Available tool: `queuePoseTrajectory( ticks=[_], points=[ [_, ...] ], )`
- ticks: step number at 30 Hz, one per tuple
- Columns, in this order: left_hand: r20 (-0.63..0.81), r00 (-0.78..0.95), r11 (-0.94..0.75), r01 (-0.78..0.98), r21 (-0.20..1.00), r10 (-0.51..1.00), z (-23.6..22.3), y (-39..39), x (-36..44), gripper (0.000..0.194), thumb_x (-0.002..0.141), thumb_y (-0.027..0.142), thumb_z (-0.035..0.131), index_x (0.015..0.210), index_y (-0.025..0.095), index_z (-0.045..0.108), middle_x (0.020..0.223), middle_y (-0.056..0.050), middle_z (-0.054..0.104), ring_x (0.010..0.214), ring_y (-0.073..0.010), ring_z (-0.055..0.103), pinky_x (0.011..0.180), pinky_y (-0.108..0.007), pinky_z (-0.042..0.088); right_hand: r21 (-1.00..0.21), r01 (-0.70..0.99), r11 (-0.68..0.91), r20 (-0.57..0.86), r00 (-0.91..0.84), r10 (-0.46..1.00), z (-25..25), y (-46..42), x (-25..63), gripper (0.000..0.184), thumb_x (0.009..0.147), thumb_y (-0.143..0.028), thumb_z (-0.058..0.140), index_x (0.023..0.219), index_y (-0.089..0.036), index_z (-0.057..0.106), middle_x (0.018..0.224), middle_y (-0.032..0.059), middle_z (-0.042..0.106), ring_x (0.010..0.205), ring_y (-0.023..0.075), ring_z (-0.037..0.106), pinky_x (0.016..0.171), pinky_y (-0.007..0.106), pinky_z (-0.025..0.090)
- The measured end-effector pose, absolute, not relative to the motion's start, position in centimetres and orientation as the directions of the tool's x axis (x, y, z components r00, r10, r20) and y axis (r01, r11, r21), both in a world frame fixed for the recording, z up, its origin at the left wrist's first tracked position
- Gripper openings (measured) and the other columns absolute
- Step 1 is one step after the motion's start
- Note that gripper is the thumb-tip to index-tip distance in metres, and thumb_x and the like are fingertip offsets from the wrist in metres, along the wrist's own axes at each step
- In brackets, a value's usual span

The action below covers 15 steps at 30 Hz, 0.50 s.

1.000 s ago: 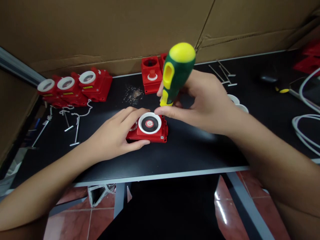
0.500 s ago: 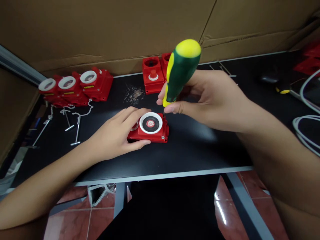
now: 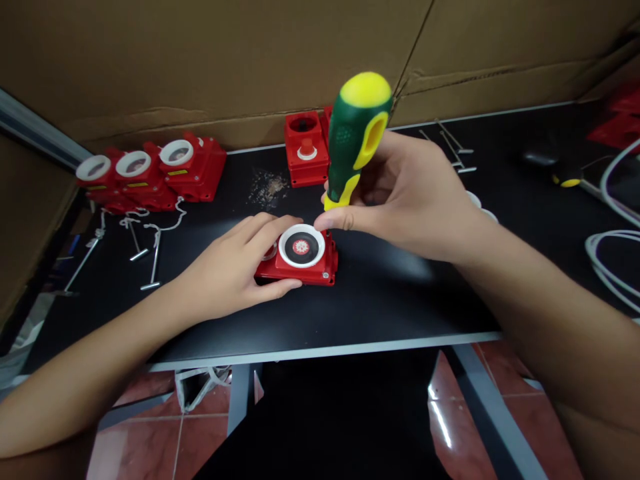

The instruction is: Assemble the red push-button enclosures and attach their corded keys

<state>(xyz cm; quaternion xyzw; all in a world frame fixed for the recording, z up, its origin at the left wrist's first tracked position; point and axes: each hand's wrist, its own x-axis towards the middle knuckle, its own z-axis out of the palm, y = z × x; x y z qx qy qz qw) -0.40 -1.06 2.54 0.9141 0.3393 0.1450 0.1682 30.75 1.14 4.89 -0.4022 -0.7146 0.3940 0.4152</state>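
Note:
A red box [image 3: 295, 272] with a white ring [image 3: 285, 257] around a black disc lies on the black tabletop near its front edge. Over its left part lies my left hand [image 3: 250, 263], fingers along the far side and thumb along the near side, gripping it. My right hand [image 3: 400, 200] pinches the lower end of a green and yellow screwdriver [image 3: 357, 133] above the box's far right corner. The screwdriver's handle stands nearly upright; its shaft and tip are hidden behind my fingers.
Several red boxes with white rings [image 3: 190, 177] stand at the back left, metal T-shaped rods [image 3: 155, 263] tied to them by cords. Another red box [image 3: 307, 163] sits at the back middle beside a scatter of shavings [image 3: 270, 189]. Loose rods [image 3: 455, 147] and a grey cable [image 3: 613, 267] lie on the right.
The screwdriver's handle has turned, bringing another yellow patch into view, and has shifted slightly left with my right hand. My left hand and the box under it stay put.

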Motion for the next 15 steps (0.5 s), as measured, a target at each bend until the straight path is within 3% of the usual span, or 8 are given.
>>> queuePoseTrajectory(
  ticks=[7,15],
  points=[
    [0.147,0.727,-0.714,0.579,0.394,0.671,2.5,-1.1,-0.7,0.073,0.12,0.063,0.079,0.177,0.022,0.062,0.15,-0.016,0.079,0.13,-0.0356,0.082,0.126,-0.05,0.068,-0.931,0.061,0.361,0.267,-0.563,0.782,6.7,1.4,32.8,0.024,0.099,-0.029,0.103,0.118,-0.03,0.09,0.128,0.0008,0.096,0.12,0.0247,0.091,0.112,0.04,0.078],
    [0.184,0.748,-0.75,0.548,0.369,0.637,2.2,-1.0,-0.7,0.073,0.121,0.06,0.08,0.178,0.019,0.06,0.156,-0.019,0.078,0.137,-0.037,0.082,0.124,-0.049,0.068,-0.896,0.189,0.402,0.29,-0.438,0.851,6.2,0.9,31.9,0.023,0.093,-0.034,0.103,0.105,-0.033,0.084,0.108,0.0017,0.091,0.103,0.0301,0.084,0.103,0.051,0.075]
  ],
)
